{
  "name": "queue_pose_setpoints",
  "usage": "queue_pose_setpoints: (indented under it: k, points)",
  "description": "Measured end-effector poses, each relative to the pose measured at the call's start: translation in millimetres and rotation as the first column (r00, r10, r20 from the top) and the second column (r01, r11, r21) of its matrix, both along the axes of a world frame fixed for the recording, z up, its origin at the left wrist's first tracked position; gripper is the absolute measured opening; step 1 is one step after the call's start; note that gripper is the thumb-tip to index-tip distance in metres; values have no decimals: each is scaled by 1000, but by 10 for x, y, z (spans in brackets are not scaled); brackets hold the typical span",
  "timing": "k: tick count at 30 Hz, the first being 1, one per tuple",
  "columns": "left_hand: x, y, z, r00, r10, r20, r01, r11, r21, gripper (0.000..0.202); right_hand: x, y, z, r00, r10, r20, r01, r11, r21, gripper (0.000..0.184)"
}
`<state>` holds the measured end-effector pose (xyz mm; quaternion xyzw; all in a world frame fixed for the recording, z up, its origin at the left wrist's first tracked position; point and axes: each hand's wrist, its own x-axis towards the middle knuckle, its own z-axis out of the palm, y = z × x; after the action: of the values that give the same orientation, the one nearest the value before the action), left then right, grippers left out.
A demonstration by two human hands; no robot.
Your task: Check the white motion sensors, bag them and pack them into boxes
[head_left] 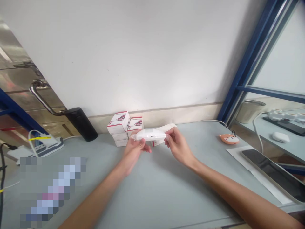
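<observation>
Both my hands hold a small white oblong device (pixel 150 134) level above the grey table (pixel 152 190), near the wall. My left hand (pixel 133 151) pinches its left end with thumb and fingers. My right hand (pixel 177 144) grips its right end with the fingertips. Directly behind the device stands a stack of small white boxes with red markings (pixel 122 125), and one more white box (pixel 166 128) lies partly hidden behind my right hand.
A black cylinder (pixel 81 123) leans by the wall at left, near a white power strip (pixel 45 144). A blurred patch covers the table's left front. At right lie an orange animal-shaped case (pixel 228 139), a dark tablet (pixel 274 173) on white paper, and a blue frame (pixel 247 57).
</observation>
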<state>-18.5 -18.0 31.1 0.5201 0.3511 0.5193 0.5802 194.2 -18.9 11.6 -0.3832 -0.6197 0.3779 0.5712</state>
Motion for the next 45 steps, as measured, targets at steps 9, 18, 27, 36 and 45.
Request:
queue_pose_setpoints:
  k: [9,18,27,36,45]
  points:
    - [20,45,-26,911,266,-317,-219,960,176,62,112,136,-82,996,-31,80,26,998,62,16]
    - [-33,65,-113,828,339,-446,-226,931,287,54,169,115,9,950,-75,304,55,996,74,22]
    - [-3,43,-57,871,101,-480,-40,990,136,56,227,95,108,909,9,416,-33,998,51,18]
    - [-91,13,38,935,-327,-134,280,918,-281,60,291,129,172,945,174,276,-183,983,5,17]
    - [-125,-17,68,784,-491,380,586,787,-192,78,313,221,94,962,271,40,-256,940,-226,28]
